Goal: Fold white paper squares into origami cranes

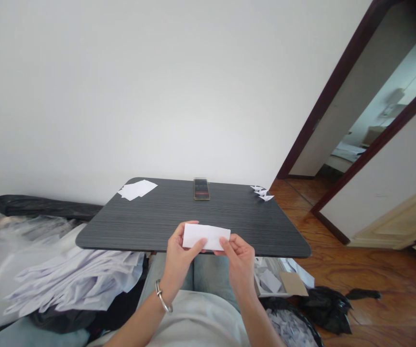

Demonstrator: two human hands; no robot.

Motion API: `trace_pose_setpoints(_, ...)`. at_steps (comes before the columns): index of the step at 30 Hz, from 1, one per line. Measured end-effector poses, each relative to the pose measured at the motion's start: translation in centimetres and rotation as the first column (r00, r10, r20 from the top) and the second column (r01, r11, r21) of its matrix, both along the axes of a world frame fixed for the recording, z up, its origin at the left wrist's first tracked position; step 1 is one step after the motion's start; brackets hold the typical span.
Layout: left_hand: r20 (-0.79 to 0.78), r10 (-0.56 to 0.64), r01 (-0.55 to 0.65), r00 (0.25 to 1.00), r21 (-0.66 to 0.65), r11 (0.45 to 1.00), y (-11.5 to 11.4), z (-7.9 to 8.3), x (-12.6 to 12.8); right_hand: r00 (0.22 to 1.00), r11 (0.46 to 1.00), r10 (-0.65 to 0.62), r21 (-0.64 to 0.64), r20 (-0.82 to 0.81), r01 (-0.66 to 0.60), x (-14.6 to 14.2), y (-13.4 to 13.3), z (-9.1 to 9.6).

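A folded white paper (208, 235) is held over the near edge of a dark grey table (157, 221). My left hand (180, 251) pinches its left end, thumb on top and fingers behind; a metal bangle sits on that wrist. My right hand (239, 256) grips the paper's right lower edge with fingers closed. Both hands hover just above my lap.
A phone (201, 188) lies at the table's far edge. A small stack of white sheets (137, 189) sits far left, several folded paper pieces (261, 192) far right. A heap of white papers (73, 282) lies left of me. A cardboard box (283, 283) and black bags (325, 306) are on the wooden floor right.
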State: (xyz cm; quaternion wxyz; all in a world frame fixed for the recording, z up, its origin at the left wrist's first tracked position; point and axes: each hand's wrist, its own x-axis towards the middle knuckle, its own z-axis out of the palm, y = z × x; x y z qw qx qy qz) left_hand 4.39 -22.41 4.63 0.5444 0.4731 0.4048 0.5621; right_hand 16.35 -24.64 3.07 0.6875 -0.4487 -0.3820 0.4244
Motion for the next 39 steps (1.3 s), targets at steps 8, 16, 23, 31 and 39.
trace_pose_setpoints(8, -0.024, 0.014, -0.013, 1.0, 0.037, 0.999, -0.13, -0.42, 0.03, 1.0, 0.998, 0.009, 0.061, -0.012, -0.009, -0.14, -0.36, 0.01)
trace_pose_setpoints(16, -0.063, 0.01, -0.006, 0.998, 0.062, 0.998, -0.09, -0.9, -0.25, 0.999, 0.995, 0.036, 0.094, 0.033, -0.039, 0.1, -0.55, -0.11)
trace_pose_setpoints(23, -0.111, 0.019, -0.014, 0.994, 0.049, 0.999, 0.01, -0.88, -0.28, 0.998, 0.993, 0.033, 0.114, 0.048, -0.038, 0.14, -0.46, -0.36)
trace_pose_setpoints(31, -0.132, 0.051, -0.043, 0.99, 0.063, 0.997, 0.1, -0.88, -0.12, 0.997, 0.996, 0.03, 0.078, 0.071, -0.036, 0.08, -0.42, -0.21)
trace_pose_setpoints(39, -0.17, 0.066, -0.057, 0.983, 0.059, 0.997, 0.28, -0.87, -0.1, 0.998, 0.996, 0.034, 0.083, 0.047, -0.038, 0.11, -0.35, -0.28)
